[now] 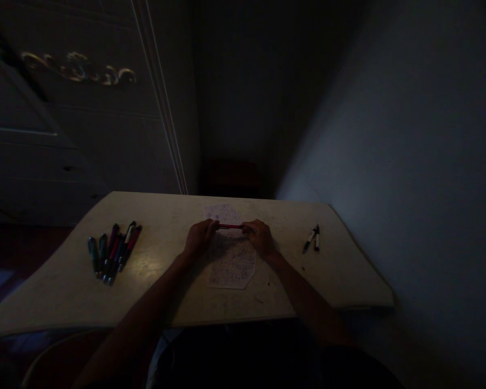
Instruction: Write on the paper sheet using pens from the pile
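Note:
A red pen [230, 226] is held level between my two hands above a sheet of paper. My left hand [200, 237] is closed on one end of it, and my right hand [260, 236] grips the other end. Beneath them lies the paper [231, 267], covered in small dark marks too fine to read. Only the middle of the pen shows; its ends are hidden in my fingers.
On the left of the white table [166, 308] lies a group of several pens [115, 251] in mixed colours. Two white-and-black pens [310, 241] lie on the right, near small dark bits. A wall [409, 162] rises at the right, and a cabinet with a gold ornament [79, 68] stands at the left.

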Demonstrator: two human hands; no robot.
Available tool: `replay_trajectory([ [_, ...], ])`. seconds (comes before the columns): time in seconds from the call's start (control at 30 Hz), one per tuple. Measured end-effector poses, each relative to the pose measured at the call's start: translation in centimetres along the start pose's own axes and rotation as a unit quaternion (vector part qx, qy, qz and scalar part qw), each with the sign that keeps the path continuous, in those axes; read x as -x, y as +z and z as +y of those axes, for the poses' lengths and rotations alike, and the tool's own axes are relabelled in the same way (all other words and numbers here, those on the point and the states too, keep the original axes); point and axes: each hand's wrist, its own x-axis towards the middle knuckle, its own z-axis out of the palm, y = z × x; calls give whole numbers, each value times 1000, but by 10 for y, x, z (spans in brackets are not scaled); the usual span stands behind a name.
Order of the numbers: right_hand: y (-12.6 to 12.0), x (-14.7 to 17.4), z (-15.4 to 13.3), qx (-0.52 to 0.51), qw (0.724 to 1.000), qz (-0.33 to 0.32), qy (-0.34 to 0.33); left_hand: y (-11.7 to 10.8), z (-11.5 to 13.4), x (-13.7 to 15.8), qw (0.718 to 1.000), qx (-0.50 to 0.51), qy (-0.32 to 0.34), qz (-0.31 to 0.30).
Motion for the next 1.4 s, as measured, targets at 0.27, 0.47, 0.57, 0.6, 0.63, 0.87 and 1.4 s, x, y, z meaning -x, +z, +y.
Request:
replay_trajectory([
  [0.27, 0, 0, 6, -6, 1000, 20, 7, 3, -1, -1, 995, 60, 77, 15],
  [0.47, 3, -2, 6, 22, 999, -14, -19, 1, -4, 1, 1000, -20, -17, 0],
  [0.57, 3, -2, 5, 27, 999, -13, -22, -2, -3, 1, 1000, -9, -22, -5],
  [0.6, 3, -2, 5, 26, 999, -10, -19, -2, -1, 1, 1000, 3, -12, -4],
  [0.63, 3, -2, 5, 24, 1000, -7, -16, -3, 0, 0, 1000, 18, 2, 2],
  [0.87, 1, -1, 4, 12, 1000, 16, 1, -1, 1, -1, 995, 38, 89, 24],
  [1.4, 2, -1, 9, 0, 999, 25, -33, 4, -10, -3, 998, 56, 42, -8],
])
